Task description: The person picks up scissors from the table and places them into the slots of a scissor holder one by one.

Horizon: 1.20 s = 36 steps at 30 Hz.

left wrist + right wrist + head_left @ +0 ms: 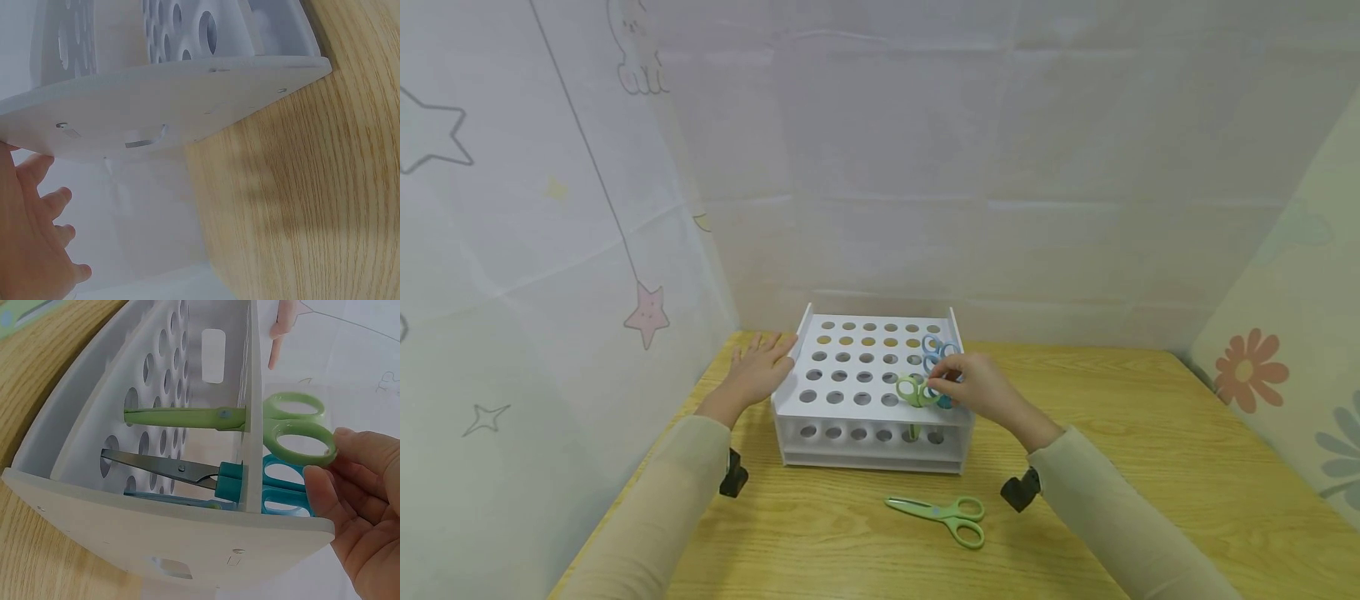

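Note:
A white rack (852, 408) with rows of round holes stands on the table. Green scissors (294, 434) hang upright in its near row, handles above the top plate and blades reaching down to the lower plate. My right hand (988, 390) pinches one loop of their handle between thumb and fingers. Right beside them, teal scissors (230, 481) sit in the corner hole, partly hidden by that hand in the head view. Light blue scissors (932, 343) stand farther back on the right. At the rack's left side wall, my left hand (756, 368) rests with its fingers extended.
Another pair of green scissors (943, 512) lies on the wooden table (820, 533) in front of the rack. Patterned white sheets (880, 167) enclose the table at the back and both sides.

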Tool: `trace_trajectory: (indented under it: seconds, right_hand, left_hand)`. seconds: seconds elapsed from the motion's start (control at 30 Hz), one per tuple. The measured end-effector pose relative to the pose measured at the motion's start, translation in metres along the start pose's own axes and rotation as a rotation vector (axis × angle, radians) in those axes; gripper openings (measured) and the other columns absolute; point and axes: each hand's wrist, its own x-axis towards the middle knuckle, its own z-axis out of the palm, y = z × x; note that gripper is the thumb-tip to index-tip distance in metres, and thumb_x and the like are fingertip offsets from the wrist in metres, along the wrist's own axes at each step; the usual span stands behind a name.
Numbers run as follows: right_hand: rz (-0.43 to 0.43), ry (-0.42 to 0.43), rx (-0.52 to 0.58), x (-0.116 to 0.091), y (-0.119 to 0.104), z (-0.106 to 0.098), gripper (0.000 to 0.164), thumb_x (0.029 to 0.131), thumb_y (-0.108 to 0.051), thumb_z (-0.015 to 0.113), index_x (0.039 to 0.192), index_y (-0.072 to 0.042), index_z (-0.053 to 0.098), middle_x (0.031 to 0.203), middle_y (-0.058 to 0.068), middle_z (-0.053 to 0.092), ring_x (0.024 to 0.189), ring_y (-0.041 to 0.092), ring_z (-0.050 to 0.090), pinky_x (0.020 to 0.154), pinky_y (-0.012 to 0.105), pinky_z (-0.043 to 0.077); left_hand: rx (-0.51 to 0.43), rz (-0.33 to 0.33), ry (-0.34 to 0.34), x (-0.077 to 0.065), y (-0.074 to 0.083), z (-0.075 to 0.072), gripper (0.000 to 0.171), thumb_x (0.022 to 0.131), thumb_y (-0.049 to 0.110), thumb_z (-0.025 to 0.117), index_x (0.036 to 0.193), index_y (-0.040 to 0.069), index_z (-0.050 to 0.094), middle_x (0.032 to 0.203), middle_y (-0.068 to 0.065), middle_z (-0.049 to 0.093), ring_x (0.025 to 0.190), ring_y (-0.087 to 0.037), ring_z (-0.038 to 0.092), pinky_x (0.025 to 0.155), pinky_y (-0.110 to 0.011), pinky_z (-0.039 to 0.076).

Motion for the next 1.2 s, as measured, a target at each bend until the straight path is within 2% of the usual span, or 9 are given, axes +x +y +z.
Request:
trace_trajectory:
  seconds: [0.27, 0.57, 0.73, 0.9, 1.2]
  right_hand:
    - [-0.011, 0.021, 0.025, -0.002, 0.003, 0.0, 0.006, 0.085, -0.009, 0.066, 0.087, -0.005, 0.069, 0.078, 0.001, 0.063, 0.063, 0.016, 0.058, 0.05, 0.025, 0.049]
    - [-0.006, 0.041, 0.098, -0.007, 0.007, -0.006, 0.011, 0.086, -0.012, 0.065, 0.092, -0.004, 0.069, 0.078, 0.005, 0.062, 0.063, 0.02, 0.059, 0.054, 0.034, 0.052]
    - [-0.028, 0.05, 0.115, -0.011, 0.007, -0.009, 0.012, 0.086, -0.011, 0.065, 0.093, -0.003, 0.069, 0.082, 0.004, 0.063, 0.072, 0.022, 0.058, 0.056, 0.03, 0.052]
    - [-0.057, 0.067, 0.113, -0.016, 0.01, -0.011, 0.011, 0.086, -0.009, 0.064, 0.093, -0.002, 0.069, 0.084, 0.001, 0.064, 0.074, 0.02, 0.059, 0.058, 0.027, 0.052]
    - [-0.055, 0.101, 0.139, -0.026, 0.016, -0.016, 0.016, 0.085, -0.009, 0.065, 0.098, 0.0, 0.068, 0.088, 0.002, 0.065, 0.076, 0.019, 0.059, 0.061, 0.027, 0.052]
  left_hand:
    - [-0.001, 0.005, 0.007, 0.001, 0.0, 0.0, 0.052, 0.097, 0.033, 0.025, 0.146, 0.013, 0.028, 0.15, -0.017, 0.017, 0.135, -0.043, -0.001, 0.1, -0.063, -0.007]
    - [0.0, 0.011, 0.008, 0.0, 0.0, 0.0, 0.053, 0.097, 0.032, 0.026, 0.146, 0.013, 0.028, 0.15, -0.018, 0.017, 0.135, -0.043, -0.002, 0.1, -0.063, -0.007]
    - [0.004, 0.012, 0.006, -0.001, 0.0, 0.0, 0.052, 0.097, 0.032, 0.026, 0.146, 0.013, 0.028, 0.15, -0.018, 0.016, 0.135, -0.042, -0.002, 0.1, -0.063, -0.006]
    - [0.006, 0.008, 0.003, 0.0, 0.0, -0.001, 0.053, 0.097, 0.033, 0.025, 0.146, 0.013, 0.027, 0.15, -0.018, 0.016, 0.135, -0.042, -0.002, 0.1, -0.063, -0.006]
    - [0.015, 0.015, 0.023, 0.002, -0.003, 0.002, 0.052, 0.096, 0.032, 0.026, 0.145, 0.014, 0.029, 0.149, -0.018, 0.018, 0.135, -0.043, 0.0, 0.099, -0.065, -0.003]
